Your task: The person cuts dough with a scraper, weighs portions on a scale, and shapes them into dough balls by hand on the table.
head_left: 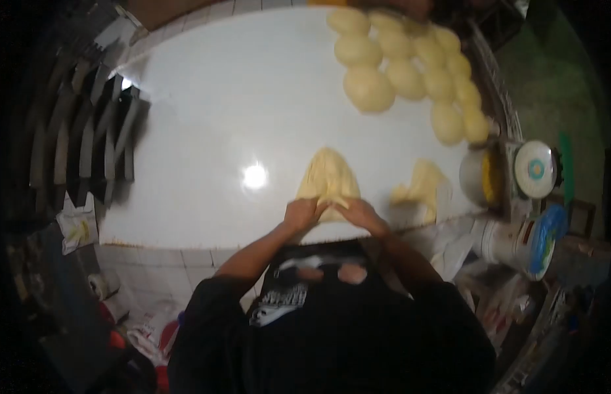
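Observation:
A pale yellow piece of dough (pixel 328 172) lies on the white table (pixel 207 118) at its near edge, pointed at the far end and folded on top. My left hand (pixel 306 213) grips its near left part, fingers closed on it. On the near right part, my right hand (pixel 359 213) is also closed on the dough. The thumbs of both hands nearly meet in the middle. To the right lies a ragged, loose piece of dough (pixel 425 187). Several rounded dough pieces (pixel 369 88) sit close together at the far right of the table.
Stacked dark metal pans (pixel 87 131) stand at the left. Beyond the right edge are a round scale dish (pixel 535 169), a metal bowl (pixel 477 177) with something yellow, and a white bucket (pixel 505 240) with blue plastic. A white-tiled surface (pixel 157 266) shows below the table edge.

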{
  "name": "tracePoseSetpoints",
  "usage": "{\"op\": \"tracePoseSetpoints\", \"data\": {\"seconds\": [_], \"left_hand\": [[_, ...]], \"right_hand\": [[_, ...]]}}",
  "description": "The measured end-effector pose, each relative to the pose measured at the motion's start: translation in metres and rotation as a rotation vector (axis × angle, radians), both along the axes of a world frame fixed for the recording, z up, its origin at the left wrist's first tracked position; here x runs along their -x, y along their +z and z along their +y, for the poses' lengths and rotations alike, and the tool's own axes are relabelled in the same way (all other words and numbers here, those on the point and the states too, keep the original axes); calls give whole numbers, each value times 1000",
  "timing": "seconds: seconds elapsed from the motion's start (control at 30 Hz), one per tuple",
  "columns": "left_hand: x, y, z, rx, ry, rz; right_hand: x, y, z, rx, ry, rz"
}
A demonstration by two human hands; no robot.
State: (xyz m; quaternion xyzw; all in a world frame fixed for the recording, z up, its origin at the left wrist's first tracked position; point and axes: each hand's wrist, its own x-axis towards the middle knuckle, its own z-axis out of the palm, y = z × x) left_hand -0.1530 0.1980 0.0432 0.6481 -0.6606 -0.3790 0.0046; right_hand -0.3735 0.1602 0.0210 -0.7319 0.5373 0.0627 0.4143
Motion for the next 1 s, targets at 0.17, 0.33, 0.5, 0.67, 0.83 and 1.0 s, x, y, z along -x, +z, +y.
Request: {"op": "tracePoseSetpoints", "data": {"seconds": [0.17,0.33,0.5,0.67,0.83,1.0], "left_hand": [[-84,40,-167,209,359,348],[-106,118,-201,980,621,291],[6,-18,-96,390,1085,836],[53,-34,-146,18,1284,1643],[39,102,-175,383,969,1328],[28,181,-183,715,474,1013]], "right_hand": [[72,-84,-167,150,-267,-190],[-4,117,-259,449,-253,-180],[-60,37,-282,72,-53,-521],[-84,61,-221,42,-69,-218],[-59,132,-219,560,-131,-507],[-38,201,-182,798,-236,-803]]}}
